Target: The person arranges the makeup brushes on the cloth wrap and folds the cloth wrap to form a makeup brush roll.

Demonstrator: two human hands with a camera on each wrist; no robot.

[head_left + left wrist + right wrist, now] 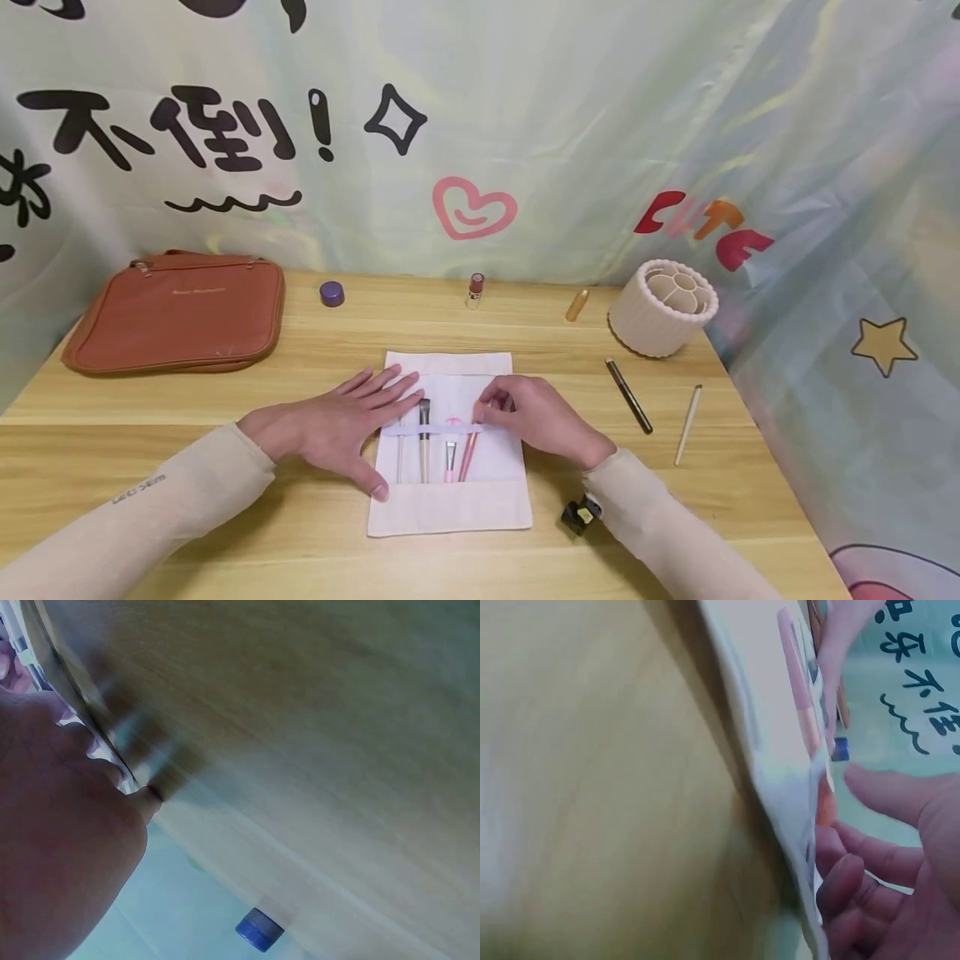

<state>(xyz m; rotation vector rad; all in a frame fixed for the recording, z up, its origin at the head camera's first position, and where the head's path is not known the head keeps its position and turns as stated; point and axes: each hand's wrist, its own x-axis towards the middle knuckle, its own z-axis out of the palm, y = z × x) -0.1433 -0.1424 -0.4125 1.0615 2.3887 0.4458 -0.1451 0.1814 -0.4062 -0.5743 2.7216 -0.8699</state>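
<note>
A white cloth brush roll (487, 508) lies unrolled on the table, with several makeup brushes standing in its pocket and under a pale lilac strap (405, 431). My left hand (341, 425) spreads over its left edge, fingers extended and thumb low. At the upper right of the roll is my right hand (536, 412), fingertips at the orange head (826, 802) of a pink makeup brush (468, 458). The right wrist view shows the thumb apart from that head and the bent fingers close below it. Other slots hold a dark-headed brush (424, 450) and a short pink-handled brush (450, 458).
A brown zip case (180, 317) lies back left. Along the back are a purple round container (332, 293), a lipstick (476, 291) and a gold tube (577, 306). A cream ribbed holder (652, 312), black pencil (628, 396) and white stick (687, 425) are at right.
</note>
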